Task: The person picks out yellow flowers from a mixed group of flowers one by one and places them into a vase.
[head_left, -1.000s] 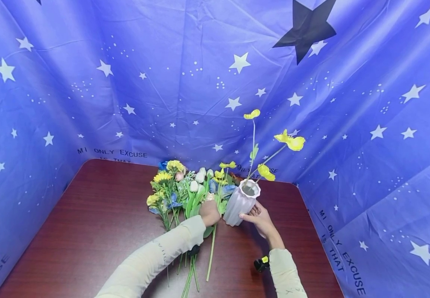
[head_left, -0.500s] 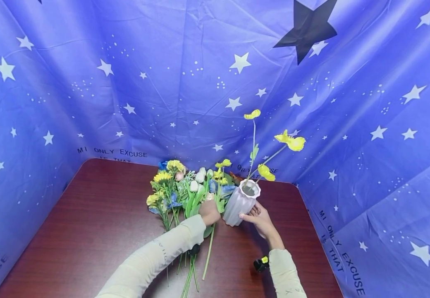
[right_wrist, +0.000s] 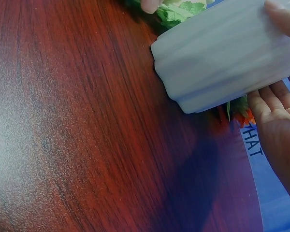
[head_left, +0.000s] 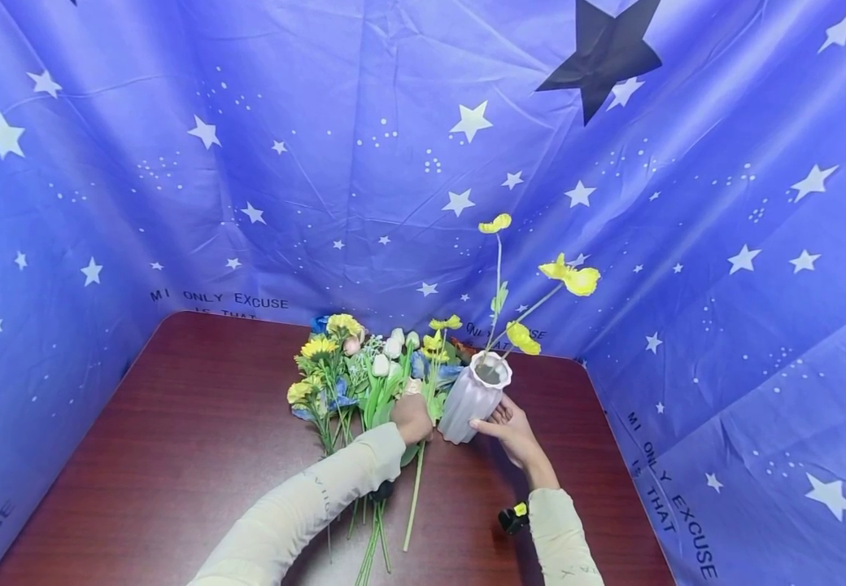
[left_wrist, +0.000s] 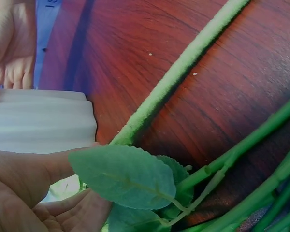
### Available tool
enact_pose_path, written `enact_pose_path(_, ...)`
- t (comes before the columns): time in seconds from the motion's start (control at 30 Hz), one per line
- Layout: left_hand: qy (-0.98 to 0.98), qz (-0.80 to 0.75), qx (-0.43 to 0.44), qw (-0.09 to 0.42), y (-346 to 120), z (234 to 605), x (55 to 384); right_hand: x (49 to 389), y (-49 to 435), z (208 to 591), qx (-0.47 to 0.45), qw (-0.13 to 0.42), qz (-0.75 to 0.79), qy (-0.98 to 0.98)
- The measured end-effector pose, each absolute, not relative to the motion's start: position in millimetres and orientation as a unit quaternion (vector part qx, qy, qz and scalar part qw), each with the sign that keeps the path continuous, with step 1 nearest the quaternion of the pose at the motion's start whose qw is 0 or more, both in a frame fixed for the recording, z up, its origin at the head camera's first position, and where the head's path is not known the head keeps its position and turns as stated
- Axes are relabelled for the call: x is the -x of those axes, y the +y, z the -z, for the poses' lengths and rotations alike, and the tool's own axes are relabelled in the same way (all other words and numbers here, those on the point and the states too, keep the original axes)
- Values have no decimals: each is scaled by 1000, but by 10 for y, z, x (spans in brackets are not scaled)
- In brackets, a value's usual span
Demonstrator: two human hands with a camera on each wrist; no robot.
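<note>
In the head view my left hand (head_left: 412, 417) pinches the fuzzy green stem (left_wrist: 169, 87) of a yellow poppy (head_left: 434, 345) at the right side of the flower pile. Its lower stem slants down toward the table's front. A broad green leaf (left_wrist: 123, 174) partly covers the fingertips in the left wrist view. My right hand (head_left: 514, 431) grips a white fluted vase (head_left: 467, 407), thumb on the near side and fingers behind. The vase leans to the right, its scalloped mouth up. Several yellow poppies (head_left: 524, 338) stand in it, fanned out.
White tulips (head_left: 381, 365), yellow daisy-like flowers (head_left: 319, 348) and blue blooms (head_left: 342, 395) lie left of the vase, stems toward the front. An orange flower (right_wrist: 244, 117) lies behind the vase. A star-printed blue cloth (head_left: 364, 187) surrounds the brown table (head_left: 196, 439).
The poppy in my left hand swung slightly: its head went left and its stem end shifted left, then both came partly back right. The right hand and vase stayed nearly still.
</note>
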State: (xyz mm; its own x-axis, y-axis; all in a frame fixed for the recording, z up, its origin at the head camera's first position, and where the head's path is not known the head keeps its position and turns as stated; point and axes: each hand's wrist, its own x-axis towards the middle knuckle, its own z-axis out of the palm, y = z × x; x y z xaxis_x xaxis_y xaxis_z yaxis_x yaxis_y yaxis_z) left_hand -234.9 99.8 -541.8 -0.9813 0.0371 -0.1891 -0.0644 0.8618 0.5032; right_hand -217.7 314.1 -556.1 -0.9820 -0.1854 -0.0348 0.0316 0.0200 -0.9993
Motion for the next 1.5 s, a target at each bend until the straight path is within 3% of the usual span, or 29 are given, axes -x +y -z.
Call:
enact_pose_path(0.53, 947, -312, -22, 77, 935, 5437, 2334, 2179, 3129, 5556, 69, 72, 699, 708)
enact_pose_path(1.5, 817, -534, 81, 200, 761, 5146, 2359, 2164, 3130, 5534, 55, 77, 696, 711)
